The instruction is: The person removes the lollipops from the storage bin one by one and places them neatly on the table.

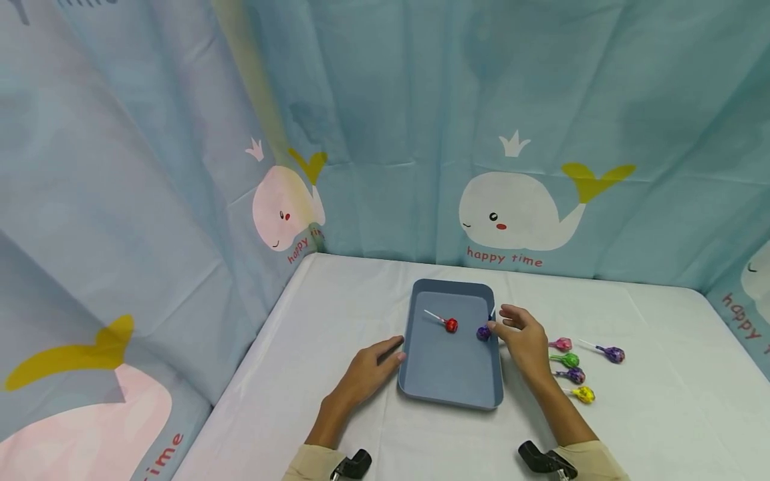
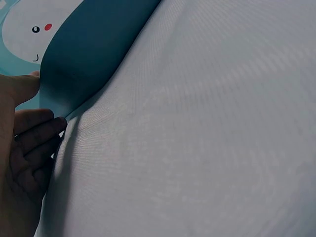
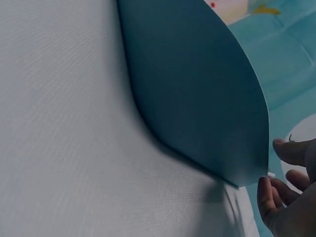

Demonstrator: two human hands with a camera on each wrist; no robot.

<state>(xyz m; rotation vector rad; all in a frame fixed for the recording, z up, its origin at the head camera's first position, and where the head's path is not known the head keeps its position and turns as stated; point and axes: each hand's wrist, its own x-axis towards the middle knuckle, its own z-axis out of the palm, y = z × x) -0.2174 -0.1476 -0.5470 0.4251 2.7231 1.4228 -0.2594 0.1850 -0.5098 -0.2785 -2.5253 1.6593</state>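
Our left hand [image 1: 367, 371] lies relaxed at the tray's [image 1: 451, 377] left wall. Beyond, our right hand [image 1: 525, 339] has fingertips apart around the purple lollipop [image 1: 483, 333] inside the right wall — whether they touch, we cannot tell. It's likely light, hard, brittle — we'd pinch the stick. Slightly farther lies the red lollipop [image 1: 451, 325].

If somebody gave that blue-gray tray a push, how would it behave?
The tray would probably slide rather than tip, since it is broad and low. Its straight, even rim suggests it is stiff, not floppy. The red lollipop inside might roll a little, as its head looks round.
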